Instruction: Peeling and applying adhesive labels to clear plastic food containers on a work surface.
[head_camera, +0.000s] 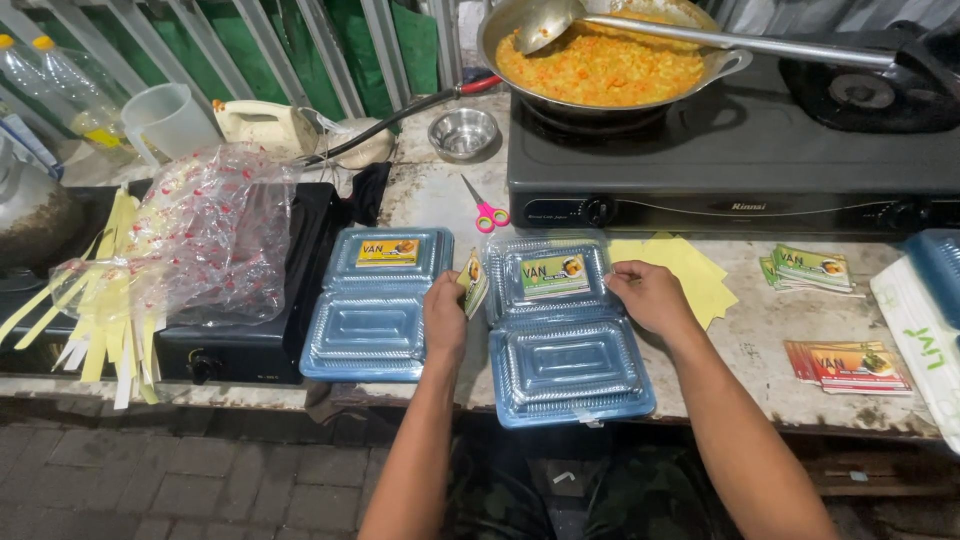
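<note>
Two blue plastic food boxes with clear lids lie open on the counter. My right hand (650, 296) rests on the right edge of the right box (565, 372), beside the label (553, 276) stuck on its lid. My left hand (445, 315) sits between the boxes and holds a small stack of labels (474, 283). The left box (370, 325) also carries a label on its lid.
A wok of orange rice (600, 68) with a ladle sits on a black stove (740, 160). Pink-handled scissors (485, 212), yellow papers (685, 265), label stacks (810, 268) (850, 366), plastic bags (210, 235), a steel bowl (462, 132) and a jug (165, 120) lie around.
</note>
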